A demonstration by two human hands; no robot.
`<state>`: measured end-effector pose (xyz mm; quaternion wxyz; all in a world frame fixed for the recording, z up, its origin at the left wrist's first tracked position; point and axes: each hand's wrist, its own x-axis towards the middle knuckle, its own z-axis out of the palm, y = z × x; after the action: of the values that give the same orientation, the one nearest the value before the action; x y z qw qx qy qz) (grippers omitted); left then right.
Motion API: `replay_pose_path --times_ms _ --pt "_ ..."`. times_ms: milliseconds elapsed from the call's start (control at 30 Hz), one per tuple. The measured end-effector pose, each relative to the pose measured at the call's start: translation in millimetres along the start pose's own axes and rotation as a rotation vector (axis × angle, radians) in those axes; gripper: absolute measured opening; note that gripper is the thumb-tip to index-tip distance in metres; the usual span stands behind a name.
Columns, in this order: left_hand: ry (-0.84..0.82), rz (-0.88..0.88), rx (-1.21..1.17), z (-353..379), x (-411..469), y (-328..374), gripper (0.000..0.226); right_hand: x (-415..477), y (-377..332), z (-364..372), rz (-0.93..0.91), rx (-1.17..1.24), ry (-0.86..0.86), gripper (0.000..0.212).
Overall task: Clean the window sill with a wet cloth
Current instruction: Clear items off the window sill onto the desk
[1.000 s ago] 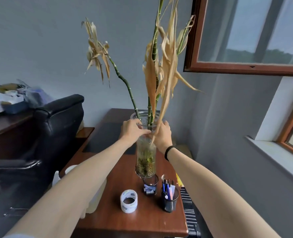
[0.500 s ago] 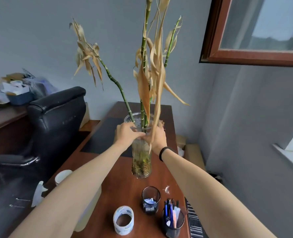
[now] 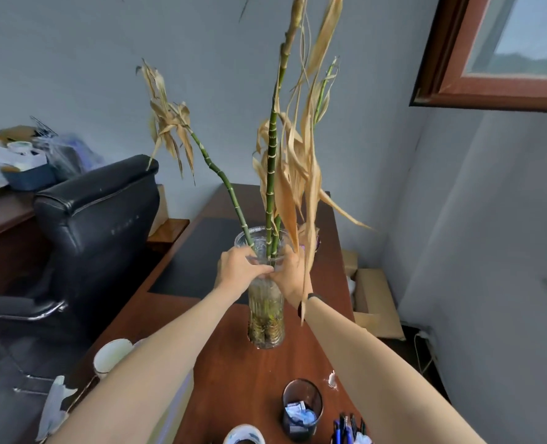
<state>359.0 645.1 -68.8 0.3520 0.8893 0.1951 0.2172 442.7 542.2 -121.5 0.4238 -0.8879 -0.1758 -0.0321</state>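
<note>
Our left hand (image 3: 240, 270) and right hand (image 3: 293, 277) both grip the glass vase (image 3: 265, 315) near its top | we think it could tip and spill | tall stalks (image 3: 270, 174) pull it over

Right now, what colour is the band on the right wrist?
The wristband is black; the head view shows it best.

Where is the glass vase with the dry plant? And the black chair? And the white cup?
glass vase (image 3: 265, 318): head view, on its lower body, above the base.
black chair (image 3: 99, 213): head view, middle of the backrest.
white cup (image 3: 112, 354): head view, inside its open mouth.
</note>
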Motion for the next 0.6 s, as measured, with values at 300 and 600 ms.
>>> replay_pose_path --times_ms 300,600 --pt "-0.092 -0.025 0.004 23.6 72.0 -45.9 0.042 47.6 0.9 34.0 0.076 0.059 -0.007 0.043" --pt "-0.135 -0.035 0.003 43.6 108.9 -75.9 0.038 85.7 28.6 82.0 0.109 0.092 -0.032 0.053"
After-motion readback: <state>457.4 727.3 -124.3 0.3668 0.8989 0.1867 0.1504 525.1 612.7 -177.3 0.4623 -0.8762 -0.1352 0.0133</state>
